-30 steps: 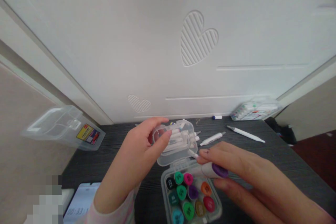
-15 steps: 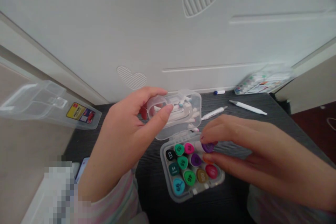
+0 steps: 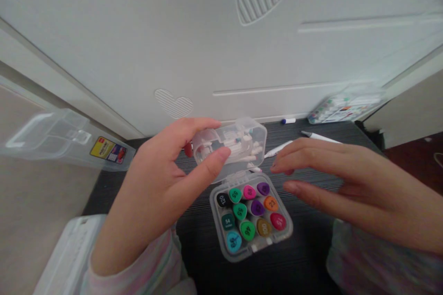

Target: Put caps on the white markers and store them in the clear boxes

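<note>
A clear plastic marker case (image 3: 221, 251) stands upright on the dark table, its lid (image 3: 260, 134) swung back on the hinge. My left hand (image 3: 173, 170) grips that lid, thumb on the near side; some fingers are hidden behind it. Rows of markers fill the case, their numbered caps up: a purple marker (image 3: 263, 188) in the far right corner, an orange marker (image 3: 271, 203), a red marker (image 3: 278, 221) and several others. Just right of the case hovers my right hand (image 3: 332, 189), thumb and fingers apart, holding nothing. Through the lid, white markers show lying behind it.
White pens (image 3: 320, 137) and a small blue-tipped white piece (image 3: 288, 121) lie toward the back. A filled clear marker case (image 3: 346, 106) leans at the back right. On the left stands a tall clear container (image 3: 79, 147) with a yellow label. The white door (image 3: 194, 32) rises behind the table.
My right hand has let go of the purple marker, which now sits down in the case's far right corner, and has drawn back slightly right. My left hand keeps hold of the lid.
</note>
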The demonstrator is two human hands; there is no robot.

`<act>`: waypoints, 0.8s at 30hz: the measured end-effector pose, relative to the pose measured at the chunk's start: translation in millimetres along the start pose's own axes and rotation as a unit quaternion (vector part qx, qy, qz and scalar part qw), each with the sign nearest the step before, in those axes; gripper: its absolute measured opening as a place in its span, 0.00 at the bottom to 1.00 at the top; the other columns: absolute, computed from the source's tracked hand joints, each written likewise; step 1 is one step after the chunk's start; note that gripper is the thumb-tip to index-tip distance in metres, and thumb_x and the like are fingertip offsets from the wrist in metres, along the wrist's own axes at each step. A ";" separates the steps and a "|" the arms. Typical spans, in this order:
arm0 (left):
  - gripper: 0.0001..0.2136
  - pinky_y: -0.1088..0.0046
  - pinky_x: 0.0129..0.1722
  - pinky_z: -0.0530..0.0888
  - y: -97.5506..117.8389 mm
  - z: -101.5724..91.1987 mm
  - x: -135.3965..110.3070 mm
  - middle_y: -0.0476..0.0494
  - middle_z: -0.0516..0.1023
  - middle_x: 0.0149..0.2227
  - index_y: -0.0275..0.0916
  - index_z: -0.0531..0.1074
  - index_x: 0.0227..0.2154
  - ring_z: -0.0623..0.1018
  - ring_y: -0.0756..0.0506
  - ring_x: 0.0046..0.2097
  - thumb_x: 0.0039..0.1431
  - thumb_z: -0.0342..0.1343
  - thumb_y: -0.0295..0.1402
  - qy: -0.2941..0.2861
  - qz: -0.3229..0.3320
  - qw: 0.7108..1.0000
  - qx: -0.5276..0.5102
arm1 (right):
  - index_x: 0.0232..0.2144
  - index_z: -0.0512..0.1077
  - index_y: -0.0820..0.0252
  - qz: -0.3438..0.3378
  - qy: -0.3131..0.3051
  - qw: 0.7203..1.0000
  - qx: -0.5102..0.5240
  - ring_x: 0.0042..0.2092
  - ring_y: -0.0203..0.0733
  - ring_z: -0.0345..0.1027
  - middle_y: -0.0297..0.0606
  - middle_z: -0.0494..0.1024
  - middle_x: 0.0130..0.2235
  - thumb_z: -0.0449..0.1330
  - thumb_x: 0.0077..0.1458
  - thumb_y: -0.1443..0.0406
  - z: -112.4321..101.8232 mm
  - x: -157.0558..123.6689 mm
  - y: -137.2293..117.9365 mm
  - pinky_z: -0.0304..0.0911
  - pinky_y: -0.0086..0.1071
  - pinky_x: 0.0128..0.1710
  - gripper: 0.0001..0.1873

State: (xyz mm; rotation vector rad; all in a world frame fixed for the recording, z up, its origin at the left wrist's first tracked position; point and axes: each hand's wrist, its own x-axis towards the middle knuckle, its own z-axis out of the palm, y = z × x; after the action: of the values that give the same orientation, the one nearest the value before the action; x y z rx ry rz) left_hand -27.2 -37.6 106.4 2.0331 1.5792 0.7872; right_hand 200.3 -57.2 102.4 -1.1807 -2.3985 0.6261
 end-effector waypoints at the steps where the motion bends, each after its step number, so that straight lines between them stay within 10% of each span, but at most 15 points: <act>1: 0.15 0.73 0.37 0.68 -0.3 -2.3 -1.1 0.49 0.75 0.39 0.46 0.71 0.42 0.72 0.45 0.37 0.52 0.53 0.43 -0.009 0.012 1.000 -0.005 | 0.37 0.70 0.53 0.020 0.016 1.000 -0.005 0.39 0.37 0.69 0.33 0.74 0.38 0.53 0.56 0.62 -1.2 -1.2 1.5 0.66 0.27 0.36 0.08; 10: 0.17 0.72 0.38 0.71 4.1 -18.1 -22.1 0.50 0.70 0.43 0.57 0.70 0.44 0.71 0.45 0.42 0.49 0.57 0.34 -0.145 0.188 0.971 -0.008 | 0.50 0.63 0.50 0.063 0.055 0.994 0.065 0.45 0.42 0.69 0.35 0.72 0.47 0.50 0.57 0.56 -1.6 -6.5 1.9 0.68 0.32 0.42 0.19; 24: 0.29 0.66 0.50 0.68 14.0 -6.7 -30.4 0.45 0.61 0.55 0.50 0.58 0.54 0.66 0.42 0.53 0.48 0.57 0.44 -0.221 0.149 0.964 0.023 | 0.54 0.59 0.50 0.007 -0.082 0.996 0.019 0.47 0.43 0.69 0.34 0.71 0.50 0.62 0.45 0.58 5.4 -12.1 -8.7 0.69 0.32 0.41 0.33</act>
State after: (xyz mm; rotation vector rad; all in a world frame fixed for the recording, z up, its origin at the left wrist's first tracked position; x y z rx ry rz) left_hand -27.3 -70.5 115.5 2.3112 1.0688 0.3526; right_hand 198.8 -72.9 101.0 -1.1729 -2.5014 0.7983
